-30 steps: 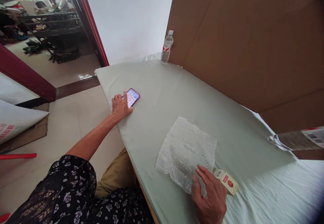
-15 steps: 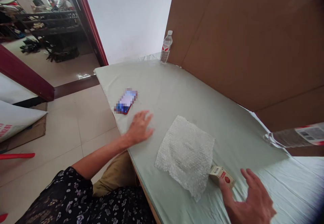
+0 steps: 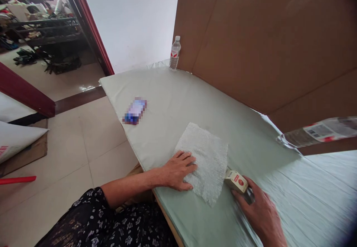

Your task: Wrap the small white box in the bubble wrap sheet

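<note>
A square of clear bubble wrap [image 3: 208,157] lies spread on the pale green cloth of the table [image 3: 156,90]. On its left edge my left hand [image 3: 178,170] rests flat, fingers apart. Just past the sheet's right edge, my right hand [image 3: 260,211] grips a small cream cardboard box [image 3: 236,181] between thumb and fingers. The box has a red round mark and red print on one side. Its lower part is partly hidden by my hand, and I cannot tell whether it still touches the cloth.
A phone [image 3: 135,111] with a blurred-out screen lies by the table's left edge. One water bottle [image 3: 174,53] stands at the far end, against a tall cardboard panel [image 3: 251,46]. Another bottle [image 3: 320,131] lies on its side at the right. A doorway [image 3: 52,53] opens at the left.
My left hand has come down from above the cloth onto the bubble wrap. My right hand has closed around the small box. The whole view has shifted slightly.
</note>
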Tool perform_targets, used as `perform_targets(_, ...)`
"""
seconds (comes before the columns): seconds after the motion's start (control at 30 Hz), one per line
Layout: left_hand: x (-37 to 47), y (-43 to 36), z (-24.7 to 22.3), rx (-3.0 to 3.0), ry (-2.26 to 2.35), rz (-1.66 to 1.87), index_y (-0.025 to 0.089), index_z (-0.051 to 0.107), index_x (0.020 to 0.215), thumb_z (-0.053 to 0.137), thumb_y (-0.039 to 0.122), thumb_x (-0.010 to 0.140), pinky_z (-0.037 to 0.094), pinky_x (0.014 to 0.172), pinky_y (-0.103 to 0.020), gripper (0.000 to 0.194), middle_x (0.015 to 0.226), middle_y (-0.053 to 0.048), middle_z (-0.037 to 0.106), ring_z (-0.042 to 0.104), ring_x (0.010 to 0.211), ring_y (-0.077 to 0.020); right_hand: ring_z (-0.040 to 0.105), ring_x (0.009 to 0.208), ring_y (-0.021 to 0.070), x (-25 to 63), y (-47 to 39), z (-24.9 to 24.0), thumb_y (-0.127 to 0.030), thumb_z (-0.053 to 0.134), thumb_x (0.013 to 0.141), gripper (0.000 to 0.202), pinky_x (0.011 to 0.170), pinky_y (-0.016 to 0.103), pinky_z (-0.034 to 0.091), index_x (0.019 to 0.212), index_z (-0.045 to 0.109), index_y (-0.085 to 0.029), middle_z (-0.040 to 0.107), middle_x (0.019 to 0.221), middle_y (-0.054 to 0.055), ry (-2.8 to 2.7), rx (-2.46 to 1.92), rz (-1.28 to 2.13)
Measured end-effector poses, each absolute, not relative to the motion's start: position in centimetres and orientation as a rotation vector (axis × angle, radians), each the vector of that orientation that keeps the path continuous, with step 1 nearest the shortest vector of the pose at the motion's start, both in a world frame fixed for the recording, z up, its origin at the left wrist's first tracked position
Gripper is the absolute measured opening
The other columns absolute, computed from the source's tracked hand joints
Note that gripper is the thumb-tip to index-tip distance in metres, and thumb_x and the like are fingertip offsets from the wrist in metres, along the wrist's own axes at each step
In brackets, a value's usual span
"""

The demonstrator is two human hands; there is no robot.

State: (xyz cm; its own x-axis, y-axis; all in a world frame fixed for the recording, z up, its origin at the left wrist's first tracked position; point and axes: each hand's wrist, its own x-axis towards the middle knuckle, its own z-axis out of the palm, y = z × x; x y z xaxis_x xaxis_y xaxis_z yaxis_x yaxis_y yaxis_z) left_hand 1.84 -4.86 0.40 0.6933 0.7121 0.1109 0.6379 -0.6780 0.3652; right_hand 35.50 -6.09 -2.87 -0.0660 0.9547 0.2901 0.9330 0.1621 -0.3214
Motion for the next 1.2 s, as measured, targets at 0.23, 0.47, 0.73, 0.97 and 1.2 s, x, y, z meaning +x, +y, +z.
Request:
perform_targets(0.23,1.3,-5.1,-0.5,2.520,1.079,0.444,0.018,0.059,0.134,0.073,0.049,0.077,0.025,0.122,-0.051,0.066,0.151,-0.017,0.049,0.037,0.146,-0.0343,0.070,0.088,0.0275,31.6,-7.4,2.2,-0.058,0.067,0.074,0.058,0.075,0.039,0.052,0.118,0.063,-0.019,0.075,0.101,0.011,-1.577,-1.901,0.331)
perform_targets(0.47,0.8,-5.1,-1.5,2.423,1.114,0.864,0.018,0.070,0.112,0.066,0.044,0.088,0.041,0.113,-0.050,0.036,0.137,-0.017,0.061,0.051,0.135,-0.0313,0.067,0.102,0.0254,25.1,-5.6,4.0,-0.038,0.067,0.079,0.049,0.089,0.042,0.053,0.125,0.060,-0.023,0.071,0.121,0.010,-1.758,-1.517,0.485)
perform_targets(0.73,1.1,-5.2,-1.4,2.380,1.438,0.835,0.020,0.067,0.086,0.070,0.020,0.079,0.045,0.102,-0.048,0.008,0.118,-0.010,0.068,0.059,0.114,-0.0284,0.062,0.117,0.0344,22.8,-2.8,-0.1,-0.027,0.065,0.076,0.053,0.096,0.049,0.047,0.128,0.061,-0.021,0.069,0.128,0.013,-2.129,-1.659,0.431)
perform_targets(0.97,1.2,-5.2,-1.2,2.366,1.462,0.818,0.020,0.064,0.087,0.069,0.019,0.077,0.043,0.101,-0.045,0.011,0.118,-0.010,0.066,0.058,0.113,-0.0277,0.063,0.113,0.0330,22.8,-3.1,0.1,-0.028,0.062,0.079,0.049,0.094,0.046,0.048,0.128,0.060,-0.019,0.070,0.126,0.013,-2.139,-1.687,0.390)
perform_targets(1.2,1.4,-5.1,-1.1,2.387,1.467,0.772,0.019,0.064,0.087,0.066,0.019,0.078,0.042,0.102,-0.045,0.009,0.116,-0.010,0.066,0.057,0.112,-0.0276,0.065,0.105,0.0317,21.9,-3.0,-0.1,-0.027,0.059,0.079,0.043,0.091,0.043,0.050,0.121,0.062,-0.019,0.072,0.117,0.013,-2.103,-1.691,0.305)
